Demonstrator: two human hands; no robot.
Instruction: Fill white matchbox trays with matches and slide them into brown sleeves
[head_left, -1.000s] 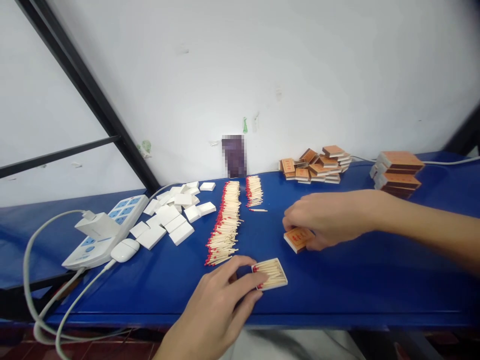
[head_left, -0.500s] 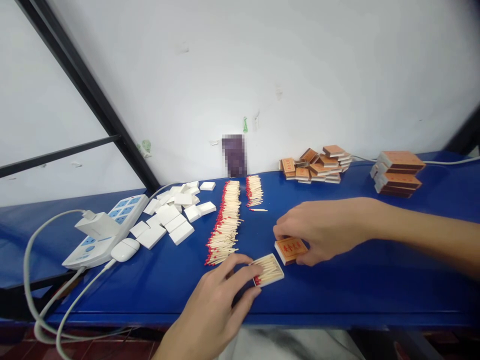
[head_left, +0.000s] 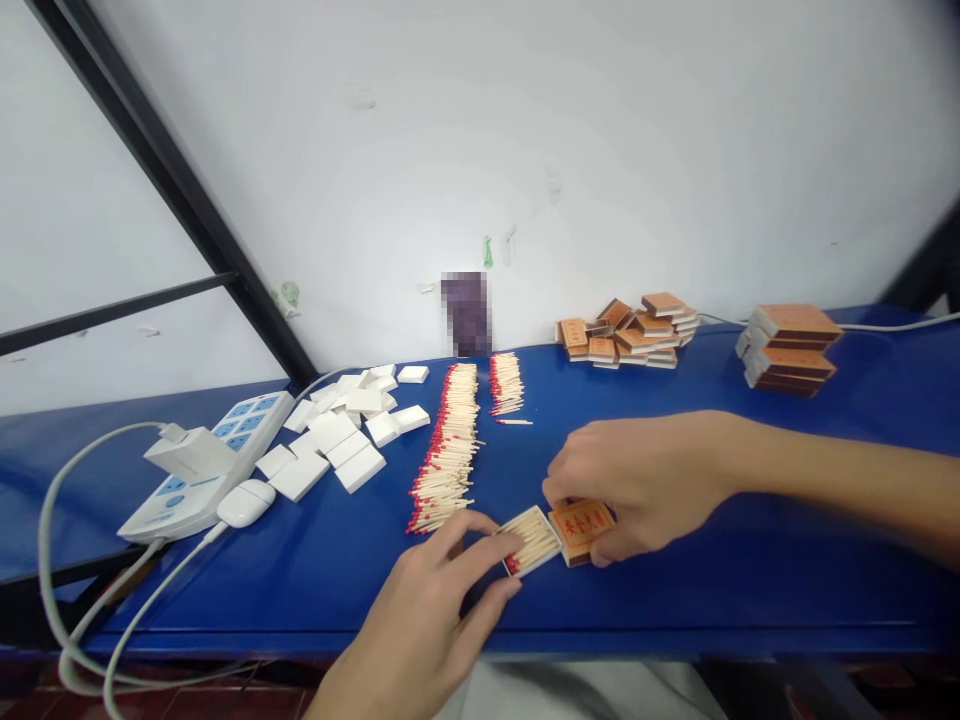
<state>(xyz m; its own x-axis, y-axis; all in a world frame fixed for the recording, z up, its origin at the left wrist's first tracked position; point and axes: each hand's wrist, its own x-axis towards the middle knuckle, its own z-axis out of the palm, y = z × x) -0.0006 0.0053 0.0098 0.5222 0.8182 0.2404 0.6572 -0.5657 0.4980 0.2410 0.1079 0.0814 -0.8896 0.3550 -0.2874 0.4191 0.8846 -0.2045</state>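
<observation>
Your left hand [head_left: 431,605] has its fingers closed around a white tray [head_left: 556,538] filled with red-tipped matches [head_left: 534,537], one fingertip resting on them, near the front edge of the blue worktop [head_left: 697,600]. Your right hand [head_left: 637,485] pinches an orange sleeve [head_left: 583,530] between thumb and fingers, printed face up; this grip is firm-looking and narrow. The gap between the two pieces has just closed: the sleeve has come leftward and nearer you, and its end now meets the tray's end, or nearly. Whether the tray has entered it, you cannot tell. The pair seem roughly in line. Beyond the tray lies a long row of loose matches [head_left: 450,440]; white boxes [head_left: 360,467] sit to its left.
</observation>
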